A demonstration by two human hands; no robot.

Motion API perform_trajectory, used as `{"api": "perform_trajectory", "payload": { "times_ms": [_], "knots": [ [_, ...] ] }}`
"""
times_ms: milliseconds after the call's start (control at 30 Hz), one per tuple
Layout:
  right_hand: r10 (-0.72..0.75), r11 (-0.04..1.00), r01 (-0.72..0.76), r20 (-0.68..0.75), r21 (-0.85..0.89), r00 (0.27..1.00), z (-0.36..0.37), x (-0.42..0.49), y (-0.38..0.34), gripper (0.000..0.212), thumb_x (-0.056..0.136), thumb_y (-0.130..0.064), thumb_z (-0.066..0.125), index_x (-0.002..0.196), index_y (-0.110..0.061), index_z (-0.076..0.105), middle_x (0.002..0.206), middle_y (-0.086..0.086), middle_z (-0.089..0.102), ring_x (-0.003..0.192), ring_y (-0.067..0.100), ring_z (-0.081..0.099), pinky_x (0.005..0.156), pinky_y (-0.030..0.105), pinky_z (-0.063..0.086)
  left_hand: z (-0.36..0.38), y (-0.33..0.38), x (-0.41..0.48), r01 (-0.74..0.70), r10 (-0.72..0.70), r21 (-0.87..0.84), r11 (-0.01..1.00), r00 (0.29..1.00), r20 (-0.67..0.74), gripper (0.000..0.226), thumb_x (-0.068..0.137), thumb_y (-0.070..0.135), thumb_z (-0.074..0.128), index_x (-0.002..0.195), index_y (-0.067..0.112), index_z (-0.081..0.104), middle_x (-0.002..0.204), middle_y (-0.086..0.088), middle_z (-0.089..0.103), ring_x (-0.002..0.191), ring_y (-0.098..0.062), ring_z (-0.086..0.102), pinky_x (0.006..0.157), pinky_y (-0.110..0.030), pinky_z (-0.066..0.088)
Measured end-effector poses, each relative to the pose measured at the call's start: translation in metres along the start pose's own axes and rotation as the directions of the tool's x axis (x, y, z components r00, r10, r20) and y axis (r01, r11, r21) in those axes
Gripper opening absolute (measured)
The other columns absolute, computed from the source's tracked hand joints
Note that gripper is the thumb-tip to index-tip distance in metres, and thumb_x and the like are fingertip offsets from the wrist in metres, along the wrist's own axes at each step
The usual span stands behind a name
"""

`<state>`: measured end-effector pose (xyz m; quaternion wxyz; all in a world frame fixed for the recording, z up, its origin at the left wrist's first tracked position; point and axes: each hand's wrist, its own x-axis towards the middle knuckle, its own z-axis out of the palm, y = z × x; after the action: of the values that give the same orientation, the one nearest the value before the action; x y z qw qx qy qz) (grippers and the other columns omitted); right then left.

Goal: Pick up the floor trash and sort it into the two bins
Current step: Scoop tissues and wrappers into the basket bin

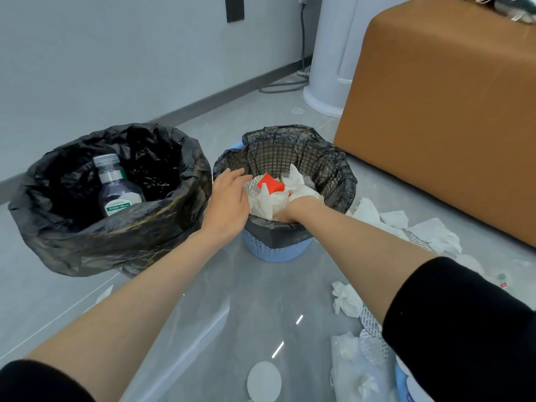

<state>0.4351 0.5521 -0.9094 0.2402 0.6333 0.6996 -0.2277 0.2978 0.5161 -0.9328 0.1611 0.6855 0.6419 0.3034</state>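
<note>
A blue mesh bin (275,250) with a black liner holds white tissue (266,203) and a red-orange piece (271,184). My left hand (229,198) hovers over its left rim, fingers straight, fingertips at the tissue. My right hand (294,210) reaches over the near rim and curls down into a wad of tissue; its fingers are hidden. To the left, a bigger bin lined with a black bag (87,227) holds a clear bottle (116,187). Loose tissues (345,298) and foil blister sheets (371,320) lie on the floor at the right.
A brown box-like piece of furniture (441,111) stands right of the blue bin. A white cylindrical appliance (330,53) and cables sit by the back wall. More tissues (435,236) lie beside the brown furniture, and a white round disc (264,381) lies on the glossy grey floor.
</note>
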Motion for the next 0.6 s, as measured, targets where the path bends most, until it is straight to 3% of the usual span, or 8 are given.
{"api": "perform_trajectory", "payload": {
  "times_ms": [200, 267, 300, 333, 367, 400, 467, 600],
  "knots": [
    [-0.11, 0.985, 0.134, -0.203, 0.107, 0.973, -0.001, -0.016, 0.016, 0.057, 0.084, -0.049, 0.057, 0.135, -0.029, 0.041, 0.131, 0.0, 0.045, 0.123, 0.025, 0.044, 0.094, 0.033, 0.038, -0.011, 0.009, -0.005, -0.001, -0.005, 0.131, 0.991, 0.999, 0.048, 0.041, 0.102, 0.03, 0.027, 0.139, 0.019, 0.043, 0.146, 0.005, 0.04, 0.142, -0.015, 0.023, 0.116, -0.047, -0.003],
    [-0.177, 0.983, 0.182, -0.141, 0.018, 0.974, -0.004, -0.02, 0.02, 0.025, 0.083, -0.051, 0.044, 0.104, -0.041, 0.055, 0.117, -0.005, 0.05, 0.112, 0.023, 0.042, 0.094, 0.038, 0.035, -0.016, 0.014, -0.009, -0.033, 0.02, 0.184, 0.982, 0.997, 0.069, 0.04, 0.102, 0.03, 0.028, 0.139, 0.02, 0.041, 0.144, 0.006, 0.041, 0.138, -0.013, 0.032, 0.114, -0.049, -0.008],
    [-0.215, 0.976, 0.216, -0.107, 0.002, 0.971, -0.005, -0.022, 0.02, 0.016, 0.085, -0.044, 0.039, 0.083, -0.04, 0.054, 0.101, -0.008, 0.049, 0.105, 0.022, 0.039, 0.091, 0.038, 0.032, -0.019, 0.017, -0.011, -0.05, 0.037, 0.197, 0.979, 0.997, 0.072, 0.04, 0.102, 0.029, 0.029, 0.139, 0.021, 0.041, 0.144, 0.005, 0.042, 0.137, -0.013, 0.033, 0.114, -0.049, -0.009],
    [-0.242, 0.968, 0.246, -0.086, 0.042, 0.966, -0.006, -0.024, 0.02, 0.02, 0.088, -0.034, 0.037, 0.076, -0.039, 0.052, 0.093, -0.009, 0.05, 0.102, 0.022, 0.038, 0.088, 0.036, 0.031, -0.021, 0.02, -0.012, -0.065, 0.052, 0.2, 0.978, 0.996, 0.069, 0.04, 0.102, 0.028, 0.029, 0.139, 0.021, 0.04, 0.143, 0.005, 0.043, 0.137, -0.012, 0.033, 0.114, -0.048, -0.009],
    [-0.275, 0.957, 0.28, -0.072, 0.075, 0.959, -0.006, -0.028, 0.022, 0.025, 0.091, -0.024, 0.037, 0.086, -0.039, 0.056, 0.097, -0.009, 0.054, 0.105, 0.024, 0.042, 0.089, 0.034, 0.032, -0.023, 0.024, -0.013, -0.077, 0.067, 0.193, 0.978, 0.996, 0.057, 0.039, 0.102, 0.027, 0.03, 0.139, 0.02, 0.04, 0.143, 0.005, 0.043, 0.137, -0.012, 0.033, 0.115, -0.047, -0.01],
    [-0.3, 0.945, 0.311, -0.108, 0.101, 0.948, -0.006, -0.03, 0.024, 0.031, 0.092, -0.019, 0.038, 0.108, -0.033, 0.061, 0.115, -0.005, 0.058, 0.115, 0.025, 0.045, 0.094, 0.033, 0.034, -0.025, 0.028, -0.015, -0.084, 0.077, 0.18, 0.98, 0.996, 0.044, 0.039, 0.102, 0.026, 0.031, 0.139, 0.02, 0.04, 0.143, 0.004, 0.044, 0.137, -0.011, 0.033, 0.115, -0.046, -0.009],
    [-0.289, 0.937, 0.324, -0.233, 0.128, 0.928, -0.008, -0.035, 0.033, 0.046, 0.092, -0.016, 0.041, 0.135, -0.027, 0.05, 0.142, -0.002, 0.049, 0.13, 0.023, 0.042, 0.106, 0.034, 0.035, -0.028, 0.037, -0.016, -0.091, 0.089, 0.15, 0.985, 0.996, 0.015, 0.039, 0.101, 0.024, 0.034, 0.139, 0.019, 0.041, 0.142, 0.004, 0.044, 0.135, -0.011, 0.034, 0.116, -0.043, -0.007],
    [-0.234, 0.928, 0.337, -0.458, 0.157, 0.857, 0.001, -0.052, 0.057, 0.043, 0.092, -0.02, 0.044, 0.132, -0.034, 0.053, 0.14, -0.005, 0.051, 0.125, 0.021, 0.047, 0.098, 0.037, 0.043, -0.028, 0.055, -0.021, -0.123, 0.125, 0.046, 0.991, 0.992, -0.036, 0.039, 0.1, 0.02, 0.035, 0.138, 0.019, 0.042, 0.142, 0.003, 0.045, 0.134, -0.012, 0.036, 0.118, -0.04, 0.001]
  ]
}}
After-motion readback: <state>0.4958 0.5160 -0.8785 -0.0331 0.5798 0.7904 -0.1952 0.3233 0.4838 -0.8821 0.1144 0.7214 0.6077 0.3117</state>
